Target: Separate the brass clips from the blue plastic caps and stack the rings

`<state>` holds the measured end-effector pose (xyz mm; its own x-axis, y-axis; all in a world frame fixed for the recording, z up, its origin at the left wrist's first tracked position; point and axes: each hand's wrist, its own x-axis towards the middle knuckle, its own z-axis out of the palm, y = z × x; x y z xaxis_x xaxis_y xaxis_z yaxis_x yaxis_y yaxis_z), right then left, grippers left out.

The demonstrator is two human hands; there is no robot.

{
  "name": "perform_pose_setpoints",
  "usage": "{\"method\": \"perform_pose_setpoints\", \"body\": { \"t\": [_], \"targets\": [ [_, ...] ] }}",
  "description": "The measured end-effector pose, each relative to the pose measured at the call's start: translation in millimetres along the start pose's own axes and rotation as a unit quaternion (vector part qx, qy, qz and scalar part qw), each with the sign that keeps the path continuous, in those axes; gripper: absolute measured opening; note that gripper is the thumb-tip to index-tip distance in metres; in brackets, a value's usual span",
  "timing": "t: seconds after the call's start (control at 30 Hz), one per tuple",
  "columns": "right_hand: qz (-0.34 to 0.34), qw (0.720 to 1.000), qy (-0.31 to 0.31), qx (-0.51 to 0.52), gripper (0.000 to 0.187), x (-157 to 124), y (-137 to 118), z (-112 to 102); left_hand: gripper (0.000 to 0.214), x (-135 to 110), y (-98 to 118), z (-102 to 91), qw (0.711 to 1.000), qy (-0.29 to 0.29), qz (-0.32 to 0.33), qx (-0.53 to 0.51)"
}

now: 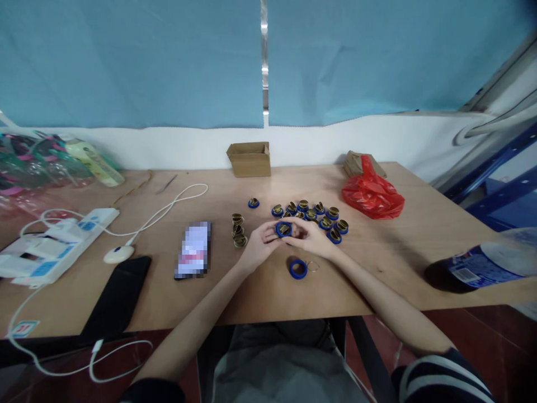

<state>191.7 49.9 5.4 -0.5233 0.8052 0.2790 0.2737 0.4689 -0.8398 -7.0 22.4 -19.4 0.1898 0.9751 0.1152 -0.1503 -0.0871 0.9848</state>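
Note:
Between my left hand [263,242] and my right hand [312,239] is a blue ring with brass-coloured metal plates inside [284,229]. Both hands are closed on it with the fingertips, just above the table. A separate blue ring [298,269] lies on the table below my hands, with a thin wire loop [312,266] beside it. Beyond my right hand sits a cluster of similar blue-ringed brass pieces [326,223]. A single one [253,202] stands apart further back. Left of my left hand is a short row of brass pieces [238,229] without blue rings.
A lit phone [193,250], a dark phone [117,296] and a power strip [62,246] with white cables lie to the left. A cardboard box [250,159] stands at the back. On the right are a red plastic bag [373,194] and a lying drink bottle [470,268].

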Motion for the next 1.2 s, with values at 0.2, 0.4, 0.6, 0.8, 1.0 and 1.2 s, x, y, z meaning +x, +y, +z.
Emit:
{"method": "perform_pose_setpoints", "body": {
  "t": [0.2,0.4,0.6,0.8,1.0,1.2],
  "targets": [
    [-0.023,1.000,-0.007,-0.016,0.049,0,-2,-5,0.062,-2,5,0.5,0.997,0.005,-0.037,-0.063],
    [-0.055,0.996,-0.002,-0.064,0.047,0,3,-3,0.056,-3,11,-1.8,0.991,-0.011,-0.051,-0.123],
    [-0.017,0.999,-0.025,0.019,0.051,-1,0,-5,0.050,0,7,-4.9,0.992,-0.008,-0.045,-0.117],
    [0.073,0.981,-0.044,0.171,0.041,2,5,-6,0.051,1,0,-5.3,0.994,-0.025,-0.028,-0.107],
    [0.089,0.980,-0.018,0.178,0.031,3,8,-2,0.043,0,-1,-1.1,0.997,-0.039,-0.027,-0.067],
    [0.087,0.986,-0.002,0.139,0.028,2,-1,-8,0.031,1,-3,3.5,0.999,-0.033,-0.024,0.015]
  ]
}}
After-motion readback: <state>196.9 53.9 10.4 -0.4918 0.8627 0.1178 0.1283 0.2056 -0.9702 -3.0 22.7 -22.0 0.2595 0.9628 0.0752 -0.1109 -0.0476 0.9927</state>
